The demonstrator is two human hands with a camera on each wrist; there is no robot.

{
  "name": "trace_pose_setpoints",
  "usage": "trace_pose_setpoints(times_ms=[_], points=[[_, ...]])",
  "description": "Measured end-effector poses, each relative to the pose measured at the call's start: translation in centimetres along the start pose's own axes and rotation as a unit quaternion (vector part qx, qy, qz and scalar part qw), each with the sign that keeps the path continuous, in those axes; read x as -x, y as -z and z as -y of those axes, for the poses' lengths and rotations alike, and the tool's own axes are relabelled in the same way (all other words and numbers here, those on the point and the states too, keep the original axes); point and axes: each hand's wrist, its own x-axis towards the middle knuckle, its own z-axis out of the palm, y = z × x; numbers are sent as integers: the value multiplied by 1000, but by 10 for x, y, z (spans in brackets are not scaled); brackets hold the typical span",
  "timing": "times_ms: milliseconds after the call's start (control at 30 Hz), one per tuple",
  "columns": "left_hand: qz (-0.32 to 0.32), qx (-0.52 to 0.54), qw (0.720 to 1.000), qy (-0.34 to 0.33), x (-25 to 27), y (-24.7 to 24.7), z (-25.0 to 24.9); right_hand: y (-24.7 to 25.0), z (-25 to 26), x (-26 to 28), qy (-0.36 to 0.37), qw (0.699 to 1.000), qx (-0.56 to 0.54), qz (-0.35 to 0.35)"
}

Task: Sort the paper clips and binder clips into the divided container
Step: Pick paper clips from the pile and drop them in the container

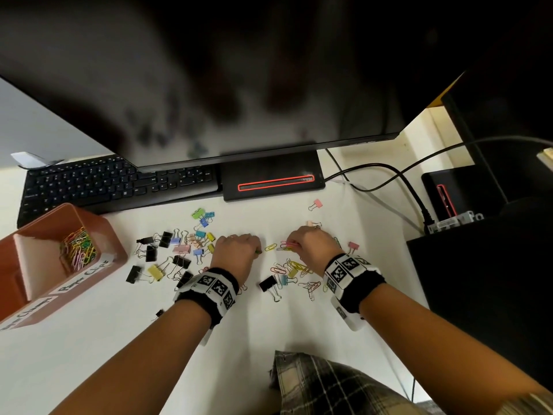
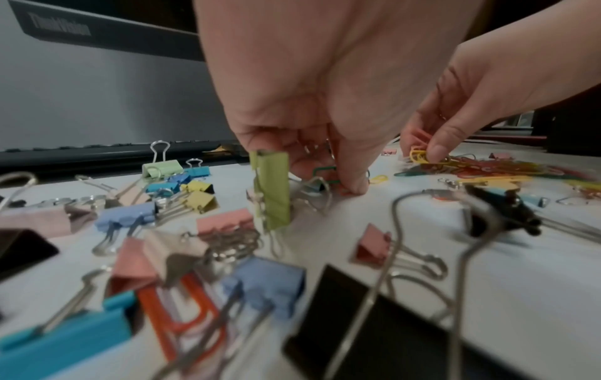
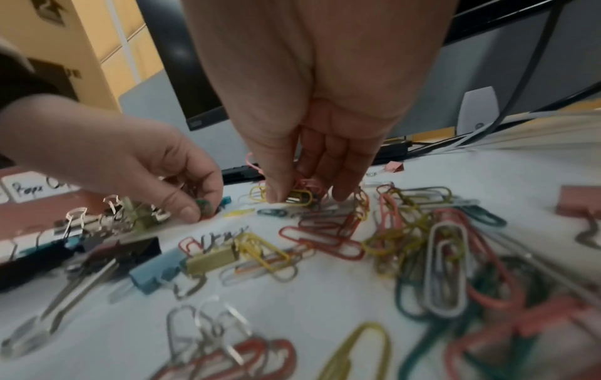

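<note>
The desk (image 1: pixel 299 319) is viewed steeply from above by the head camera; it is skimmed closely, monitor-ward, by both wrist cameras. The clip scatter beside the monitor (image 1: pixel 209 85) is shared.

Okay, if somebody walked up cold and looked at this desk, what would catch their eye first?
Probably the bright scatter of coloured binder clips and coloured wire paper clips across the white desk. Amid it, the left hand and right hand each pinch paper clips. Far left stands the terracotta divided container, one compartment already holding paper clips.
</note>
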Motion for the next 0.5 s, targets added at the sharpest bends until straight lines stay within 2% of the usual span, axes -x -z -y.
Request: trace_pose_setpoints(times_ms=[67,167,233,333,400,500], points=[[-19,14,1000,0,3,1,-1,7,-1,6,-1,999,-44,-29],[-88,40,995,-21,11,8,-5,19,-9,17,-7,989,-109,-97],[-101,68,992,-42,14,9,-12,26,-18,26,-10,984,-126,-125],[-56,132,983,-111,11,1,-24,28,-33,38,-19,985,-118,-122],[-4,158,979,-126,9,-3,-31,25,-39,45,-28,990,-100,-93],[19,150,979,-137,5,-8,-35,17,-39,50,-37,992,-102,-59]])
